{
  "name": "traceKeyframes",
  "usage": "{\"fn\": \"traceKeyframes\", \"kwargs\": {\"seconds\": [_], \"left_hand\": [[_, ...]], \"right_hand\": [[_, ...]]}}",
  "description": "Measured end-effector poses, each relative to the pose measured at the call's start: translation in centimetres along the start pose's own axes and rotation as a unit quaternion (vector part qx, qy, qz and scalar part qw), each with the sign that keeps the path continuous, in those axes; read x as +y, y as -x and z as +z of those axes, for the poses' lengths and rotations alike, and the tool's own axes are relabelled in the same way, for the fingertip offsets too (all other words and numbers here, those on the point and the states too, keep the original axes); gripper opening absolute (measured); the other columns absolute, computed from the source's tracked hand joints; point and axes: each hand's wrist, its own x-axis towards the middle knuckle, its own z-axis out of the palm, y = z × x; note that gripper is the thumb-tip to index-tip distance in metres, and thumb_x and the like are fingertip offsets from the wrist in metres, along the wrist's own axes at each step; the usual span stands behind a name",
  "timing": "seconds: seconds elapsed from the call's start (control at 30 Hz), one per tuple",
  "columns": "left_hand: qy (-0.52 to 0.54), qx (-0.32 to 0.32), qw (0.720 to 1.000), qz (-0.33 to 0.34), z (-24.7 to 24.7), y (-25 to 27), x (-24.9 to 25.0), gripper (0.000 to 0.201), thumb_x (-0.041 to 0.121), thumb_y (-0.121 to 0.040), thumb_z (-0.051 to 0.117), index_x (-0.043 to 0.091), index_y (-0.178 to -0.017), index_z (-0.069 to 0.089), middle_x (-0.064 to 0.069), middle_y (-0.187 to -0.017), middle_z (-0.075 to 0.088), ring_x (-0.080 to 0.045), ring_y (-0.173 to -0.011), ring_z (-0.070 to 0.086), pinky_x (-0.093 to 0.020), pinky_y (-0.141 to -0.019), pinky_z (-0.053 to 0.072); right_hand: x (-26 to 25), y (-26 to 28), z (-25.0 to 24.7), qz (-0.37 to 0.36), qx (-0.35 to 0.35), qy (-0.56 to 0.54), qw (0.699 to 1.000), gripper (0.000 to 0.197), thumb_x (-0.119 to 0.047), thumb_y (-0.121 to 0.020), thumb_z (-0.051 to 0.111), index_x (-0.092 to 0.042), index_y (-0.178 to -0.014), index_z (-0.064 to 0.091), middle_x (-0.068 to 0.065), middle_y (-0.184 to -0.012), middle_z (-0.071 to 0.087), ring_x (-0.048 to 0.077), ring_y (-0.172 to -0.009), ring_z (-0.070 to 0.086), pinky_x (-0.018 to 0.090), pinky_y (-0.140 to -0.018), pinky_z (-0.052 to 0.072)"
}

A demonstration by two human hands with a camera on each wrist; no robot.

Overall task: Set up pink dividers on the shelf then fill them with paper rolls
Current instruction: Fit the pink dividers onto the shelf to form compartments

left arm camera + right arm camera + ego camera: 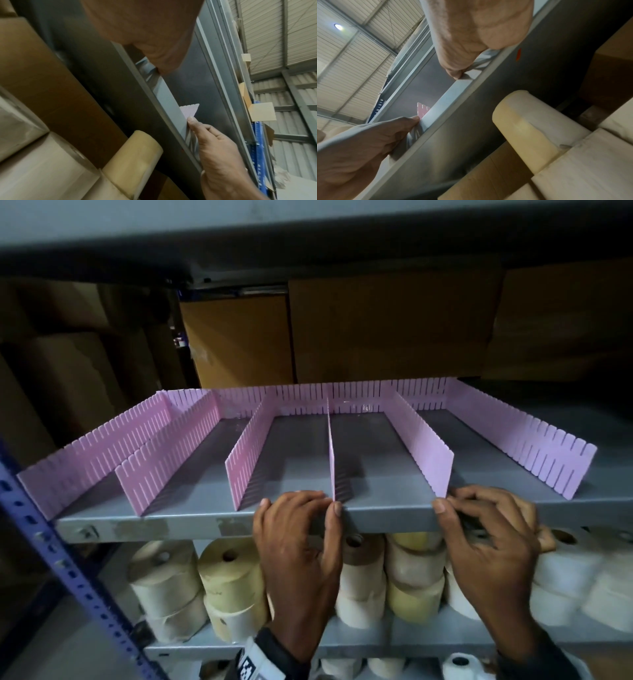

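Note:
Several pink slotted dividers (246, 453) stand front to back on the grey shelf (191, 522), joined to a pink back strip (359, 395). My left hand (330, 503) pinches the front lower end of the middle divider (331, 460) at the shelf's edge, thumb on its right. My right hand (445, 501) pinches the front end of the neighbouring divider (428, 450) the same way. Each wrist view shows the other hand's fingertip against a pink divider end (189, 111) (423, 109). Paper rolls (233, 577) are stacked on the shelf below.
A blue perforated upright (44, 542) runs down the rack's left front. Brown cardboard boxes (376, 330) stand behind the dividers, and another shelf hangs close overhead. More rolls (565, 573) lie under my right hand.

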Motion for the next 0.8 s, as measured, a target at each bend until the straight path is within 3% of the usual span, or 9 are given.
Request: {"fn": "traceKeyframes", "kwargs": {"seconds": [0.1, 0.2, 0.27, 0.33, 0.43, 0.53, 0.6, 0.8], "left_hand": [[0.037, -0.016, 0.999, 0.022, -1.2, 0.2, -0.3, 0.012, 0.025, -0.095, 0.065, 0.015, -0.097, 0.072, 0.008, -0.104, 0.07, -0.017, -0.104, 0.066, -0.041, -0.113, 0.036], [0.084, 0.018, 0.995, 0.045, -3.9, 0.6, -1.8, 0.014, 0.02, -0.095, 0.066, 0.009, -0.098, 0.074, 0.004, -0.102, 0.072, -0.02, -0.101, 0.068, -0.047, -0.1, 0.049], [0.06, 0.052, 0.996, 0.046, -5.6, 0.7, -3.0, 0.015, 0.02, -0.095, 0.066, 0.008, -0.095, 0.074, 0.004, -0.099, 0.071, -0.023, -0.097, 0.069, -0.048, -0.092, 0.052], [0.028, 0.074, 0.996, 0.028, -7.1, 0.5, -4.4, 0.016, 0.02, -0.095, 0.066, 0.006, -0.096, 0.074, 0.002, -0.1, 0.07, -0.023, -0.097, 0.068, -0.049, -0.09, 0.053], [0.004, 0.07, 0.997, 0.004, -8.3, -0.4, -6.5, 0.023, 0.021, -0.093, 0.066, 0.001, -0.105, 0.07, -0.003, -0.108, 0.067, -0.023, -0.106, 0.063, -0.056, -0.098, 0.05], [-0.007, 0.022, 1.0, 0.009, -8.6, -1.2, -8.0, 0.032, 0.03, -0.09, 0.066, 0.004, -0.109, 0.07, 0.0, -0.115, 0.064, -0.027, -0.115, 0.062, -0.061, -0.109, 0.04], [-0.024, 0.001, 1.0, 0.009, -8.4, -1.5, -8.5, 0.033, 0.038, -0.089, 0.064, 0.01, -0.106, 0.071, 0.003, -0.113, 0.067, -0.026, -0.118, 0.063, -0.055, -0.115, 0.033], [-0.019, 0.019, 0.999, 0.017, -8.0, -1.7, -9.4, 0.021, 0.041, -0.091, 0.065, 0.021, -0.09, 0.072, 0.007, -0.103, 0.071, -0.021, -0.108, 0.064, -0.042, -0.114, 0.029]], "right_hand": [[-0.6, 0.0, -0.5, 0.02, -0.011, 0.013, 1.0, 0.02, -0.03, -0.089, 0.069, -0.011, -0.091, 0.076, 0.004, -0.099, 0.068, 0.029, -0.098, 0.059, 0.027, -0.093, 0.04], [-3.0, 1.3, -0.5, 0.055, 0.063, 0.042, 0.996, 0.022, -0.032, -0.091, 0.069, -0.013, -0.1, 0.073, 0.008, -0.107, 0.067, 0.03, -0.101, 0.06, 0.042, -0.094, 0.045], [-5.6, 2.4, 0.2, 0.025, 0.095, 0.036, 0.994, 0.02, -0.031, -0.093, 0.067, -0.012, -0.095, 0.073, 0.005, -0.099, 0.067, 0.029, -0.093, 0.062, 0.042, -0.091, 0.046], [-8.2, 3.3, 1.9, -0.008, 0.049, 0.019, 0.999, 0.019, -0.03, -0.093, 0.066, -0.014, -0.092, 0.074, -0.001, -0.094, 0.066, 0.026, -0.089, 0.063, 0.039, -0.089, 0.045], [-10.6, 3.6, 4.7, 0.01, -0.002, 0.042, 0.999, 0.02, -0.037, -0.089, 0.067, -0.02, -0.094, 0.075, -0.003, -0.097, 0.068, 0.028, -0.094, 0.062, 0.05, -0.085, 0.045], [-11.5, 3.6, 6.3, 0.032, 0.018, 0.08, 0.996, 0.016, -0.037, -0.088, 0.068, -0.023, -0.088, 0.076, -0.005, -0.096, 0.068, 0.03, -0.097, 0.06, 0.054, -0.085, 0.042], [-11.4, 3.7, 6.7, 0.033, 0.028, 0.085, 0.995, 0.015, -0.034, -0.089, 0.068, -0.023, -0.084, 0.076, -0.006, -0.094, 0.067, 0.032, -0.096, 0.058, 0.055, -0.084, 0.042], [-11.3, 4.1, 7.4, 0.04, 0.041, 0.081, 0.995, 0.017, -0.035, -0.088, 0.068, -0.021, -0.084, 0.075, -0.005, -0.093, 0.066, 0.033, -0.094, 0.058, 0.052, -0.085, 0.041]]}}
